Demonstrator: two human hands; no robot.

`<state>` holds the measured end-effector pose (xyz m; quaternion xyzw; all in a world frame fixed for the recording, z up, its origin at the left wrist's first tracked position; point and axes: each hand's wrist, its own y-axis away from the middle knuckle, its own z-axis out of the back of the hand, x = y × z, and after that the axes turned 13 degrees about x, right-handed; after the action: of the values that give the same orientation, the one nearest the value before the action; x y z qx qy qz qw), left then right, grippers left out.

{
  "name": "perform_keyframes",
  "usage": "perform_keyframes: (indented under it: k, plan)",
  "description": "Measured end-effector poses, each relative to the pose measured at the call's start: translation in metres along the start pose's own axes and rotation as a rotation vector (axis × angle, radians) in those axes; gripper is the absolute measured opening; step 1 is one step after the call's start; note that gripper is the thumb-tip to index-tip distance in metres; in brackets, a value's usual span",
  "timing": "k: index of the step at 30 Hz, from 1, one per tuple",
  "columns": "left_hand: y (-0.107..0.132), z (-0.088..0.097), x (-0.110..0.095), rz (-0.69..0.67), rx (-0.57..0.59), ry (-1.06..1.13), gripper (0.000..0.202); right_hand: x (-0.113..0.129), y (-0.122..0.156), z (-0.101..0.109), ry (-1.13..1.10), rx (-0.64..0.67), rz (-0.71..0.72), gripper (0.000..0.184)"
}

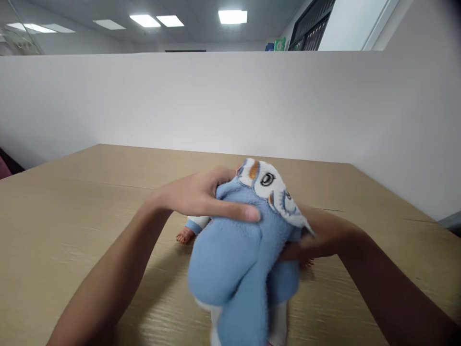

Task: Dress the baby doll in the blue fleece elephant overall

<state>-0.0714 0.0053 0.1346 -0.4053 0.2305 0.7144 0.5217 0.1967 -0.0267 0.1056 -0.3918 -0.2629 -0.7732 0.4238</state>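
A baby doll in a fluffy blue suit [234,259] with a white animal-face hood is held just above the wooden table [72,216]. My left hand [198,194] wraps over the top of the blue hood, thumb pressed across the fleece. On the doll's right side my right hand [320,235] grips it, fingers partly hidden behind the fabric. One small bare doll hand [185,235] sticks out of a white-and-blue cuff at the left, near the tabletop. The doll's face is hidden.
A white partition wall [216,101] rises along the table's far and right edges. Ceiling lights and a dark window frame show above it. The table's left edge runs close to a dark red object at the far left.
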Motion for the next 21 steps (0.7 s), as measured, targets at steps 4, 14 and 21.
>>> perform_keyframes:
  k: [4,14,21]
  plan:
    - [0.008,0.013,0.008,-0.059,0.184,0.027,0.021,-0.009,0.005,0.001,-0.187,-0.016,0.058,0.050]
    - [0.004,0.008,0.015,0.075,0.246,0.130,0.034,-0.022,0.008,0.003,-0.127,0.107,0.044,0.079]
    - [-0.002,0.010,0.023,-0.074,0.330,0.232,0.023,-0.024,0.009,0.003,-0.265,0.072,0.050,0.075]
